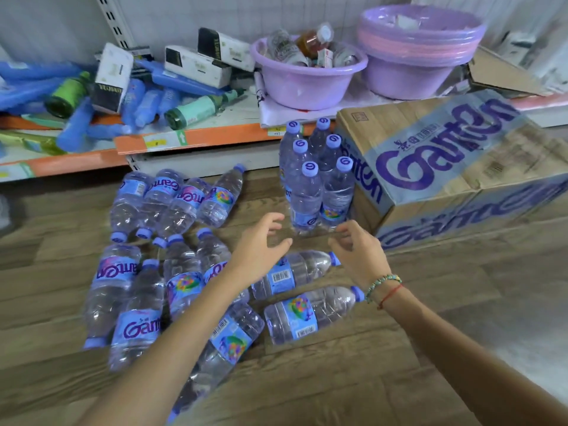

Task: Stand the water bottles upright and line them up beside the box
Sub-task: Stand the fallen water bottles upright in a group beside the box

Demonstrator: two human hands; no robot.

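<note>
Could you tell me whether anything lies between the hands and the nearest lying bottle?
Nothing visible does: the left hand and right hand hover open just above the lying bottle, with only air between.

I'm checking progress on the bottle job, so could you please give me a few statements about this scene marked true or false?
1. Six bottles stand upright beside the box. True.
2. The left hand grips a bottle. False: its fingers are spread and hold nothing.
3. The right hand is empty. True.
4. Every bottle is already upright. False: many lie on the floor, including one under the hands.
5. The upright bottles have lost their caps. False: each has a purple cap.
</note>
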